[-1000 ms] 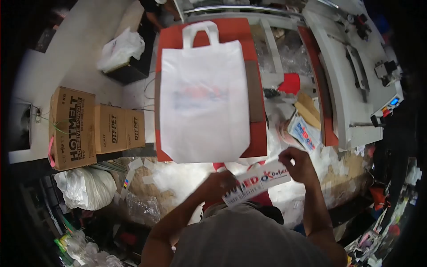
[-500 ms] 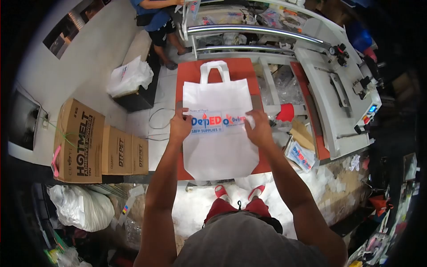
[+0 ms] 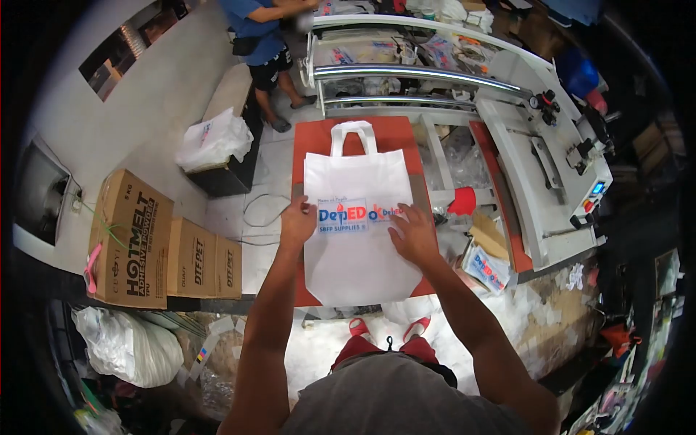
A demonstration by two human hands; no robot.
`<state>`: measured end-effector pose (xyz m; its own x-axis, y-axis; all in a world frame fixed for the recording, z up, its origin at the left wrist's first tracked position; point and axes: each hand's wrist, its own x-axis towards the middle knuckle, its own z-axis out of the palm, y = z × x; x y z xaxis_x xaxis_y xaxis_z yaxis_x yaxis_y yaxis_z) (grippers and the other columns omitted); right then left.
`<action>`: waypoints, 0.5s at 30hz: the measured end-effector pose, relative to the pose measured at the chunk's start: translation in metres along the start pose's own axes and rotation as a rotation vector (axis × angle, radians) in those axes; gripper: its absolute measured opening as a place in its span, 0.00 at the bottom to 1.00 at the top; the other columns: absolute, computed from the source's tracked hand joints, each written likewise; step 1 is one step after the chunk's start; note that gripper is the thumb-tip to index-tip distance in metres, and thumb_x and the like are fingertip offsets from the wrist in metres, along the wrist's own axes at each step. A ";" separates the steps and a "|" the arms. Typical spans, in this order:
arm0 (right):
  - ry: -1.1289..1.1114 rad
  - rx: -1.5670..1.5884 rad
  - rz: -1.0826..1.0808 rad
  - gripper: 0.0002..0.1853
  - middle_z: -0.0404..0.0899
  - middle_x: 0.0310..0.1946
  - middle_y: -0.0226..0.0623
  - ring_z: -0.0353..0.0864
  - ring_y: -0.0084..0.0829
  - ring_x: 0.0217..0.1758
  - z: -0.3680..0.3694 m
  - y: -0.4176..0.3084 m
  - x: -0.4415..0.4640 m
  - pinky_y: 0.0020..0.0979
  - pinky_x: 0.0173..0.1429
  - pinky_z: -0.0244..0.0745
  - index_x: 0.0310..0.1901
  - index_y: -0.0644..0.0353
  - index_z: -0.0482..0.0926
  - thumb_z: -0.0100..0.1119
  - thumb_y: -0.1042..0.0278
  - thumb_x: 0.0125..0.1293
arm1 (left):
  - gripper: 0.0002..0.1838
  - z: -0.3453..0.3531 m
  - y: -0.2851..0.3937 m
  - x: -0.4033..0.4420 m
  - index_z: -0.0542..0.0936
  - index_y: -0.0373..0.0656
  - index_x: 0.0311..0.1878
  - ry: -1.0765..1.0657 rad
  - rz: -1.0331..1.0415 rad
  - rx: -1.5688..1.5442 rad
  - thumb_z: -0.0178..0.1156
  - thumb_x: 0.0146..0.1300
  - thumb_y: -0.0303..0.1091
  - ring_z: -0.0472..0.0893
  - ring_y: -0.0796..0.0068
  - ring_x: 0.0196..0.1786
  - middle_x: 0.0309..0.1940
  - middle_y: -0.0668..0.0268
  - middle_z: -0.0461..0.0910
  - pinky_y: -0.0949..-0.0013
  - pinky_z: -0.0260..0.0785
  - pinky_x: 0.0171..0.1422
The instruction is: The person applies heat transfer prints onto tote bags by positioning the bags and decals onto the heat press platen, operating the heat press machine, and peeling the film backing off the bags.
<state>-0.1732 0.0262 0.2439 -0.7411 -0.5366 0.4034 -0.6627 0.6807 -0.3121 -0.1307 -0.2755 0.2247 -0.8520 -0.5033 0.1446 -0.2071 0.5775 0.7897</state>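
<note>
A white tote bag (image 3: 359, 268) lies flat with its handles pointing away from me. Across its middle is a clear printed transfer film (image 3: 344, 215) with blue and red "DepED" lettering. My left hand (image 3: 297, 220) is at the film's left edge, its fingers curled together on that edge; the fingertips are partly hidden. Over the right end of the print, my right hand (image 3: 415, 235) rests on the bag with thumb and fingers apart. Beneath the bag is a red-brown press pad (image 3: 313, 138).
The heat press machine (image 3: 540, 181) stands at the right, beyond a second red pad. Cardboard boxes (image 3: 134, 239) are at the left. More printed films (image 3: 487, 268) lie in an open carton at the right. A person in a blue shirt (image 3: 254, 29) stands at the far left.
The view has shifted, so the bag appears lower. My right hand has spread its fingers and moved slightly down relative to the film. My left hand stays at the film's left edge.
</note>
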 end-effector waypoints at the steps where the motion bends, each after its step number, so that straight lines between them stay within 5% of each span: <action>1: 0.006 0.002 -0.005 0.17 0.73 0.58 0.42 0.67 0.49 0.64 -0.013 0.000 0.000 0.49 0.64 0.64 0.51 0.55 0.81 0.63 0.63 0.59 | 0.17 -0.010 -0.005 -0.003 0.79 0.36 0.50 0.048 0.065 -0.024 0.63 0.59 0.32 0.85 0.60 0.38 0.36 0.53 0.84 0.63 0.77 0.46; 4: 0.205 0.103 0.098 0.15 0.76 0.54 0.47 0.72 0.49 0.59 -0.073 0.021 -0.024 0.48 0.64 0.65 0.48 0.58 0.80 0.63 0.70 0.59 | 0.12 -0.065 -0.030 -0.037 0.78 0.36 0.48 0.168 0.076 -0.100 0.60 0.61 0.24 0.82 0.69 0.43 0.40 0.57 0.81 0.67 0.76 0.48; 7: 0.361 -0.090 0.149 0.12 0.78 0.47 0.48 0.76 0.50 0.53 -0.134 0.088 -0.074 0.47 0.59 0.68 0.45 0.62 0.77 0.62 0.73 0.59 | 0.14 -0.107 -0.137 -0.094 0.73 0.33 0.54 0.197 -0.087 -0.209 0.53 0.66 0.23 0.81 0.64 0.47 0.45 0.56 0.80 0.64 0.73 0.57; 10: 0.430 -0.430 0.365 0.11 0.77 0.41 0.50 0.75 0.53 0.48 -0.211 0.163 -0.113 0.49 0.54 0.69 0.43 0.64 0.75 0.61 0.70 0.60 | 0.14 -0.127 -0.249 -0.174 0.79 0.28 0.47 0.320 -0.009 0.400 0.53 0.69 0.32 0.82 0.49 0.43 0.41 0.45 0.82 0.56 0.73 0.51; 11: 0.461 -0.515 0.475 0.14 0.77 0.42 0.51 0.75 0.53 0.49 -0.236 0.188 -0.119 0.49 0.55 0.69 0.44 0.64 0.74 0.62 0.69 0.59 | 0.15 -0.138 -0.218 -0.198 0.79 0.32 0.48 0.191 -0.226 0.552 0.53 0.69 0.35 0.81 0.45 0.44 0.42 0.44 0.81 0.55 0.73 0.50; 12: 0.486 -0.577 0.567 0.16 0.77 0.43 0.51 0.74 0.53 0.50 -0.255 0.209 -0.124 0.49 0.56 0.69 0.45 0.65 0.74 0.63 0.67 0.59 | 0.15 -0.142 -0.233 -0.223 0.80 0.35 0.45 0.206 -0.317 0.281 0.55 0.68 0.39 0.82 0.47 0.40 0.39 0.47 0.82 0.52 0.72 0.48; 14: 0.530 -0.766 0.450 0.20 0.76 0.45 0.52 0.74 0.53 0.52 -0.280 0.258 -0.127 0.50 0.57 0.68 0.47 0.67 0.73 0.65 0.62 0.58 | 0.13 -0.150 -0.221 -0.270 0.79 0.34 0.39 0.009 -0.452 0.524 0.53 0.65 0.35 0.79 0.44 0.46 0.38 0.48 0.81 0.53 0.72 0.50; 15: 0.452 -0.816 0.464 0.22 0.76 0.46 0.53 0.74 0.54 0.51 -0.288 0.281 -0.129 0.51 0.57 0.69 0.47 0.67 0.73 0.64 0.59 0.58 | 0.11 -0.149 -0.273 -0.300 0.80 0.36 0.34 -0.158 -0.240 0.820 0.54 0.60 0.33 0.80 0.48 0.42 0.34 0.50 0.81 0.52 0.73 0.46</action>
<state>-0.2331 0.4304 0.3514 -0.6836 -0.0141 0.7297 0.0757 0.9931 0.0901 0.2527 -0.3781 0.0551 -0.7849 -0.6110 -0.1033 -0.6194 0.7786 0.1006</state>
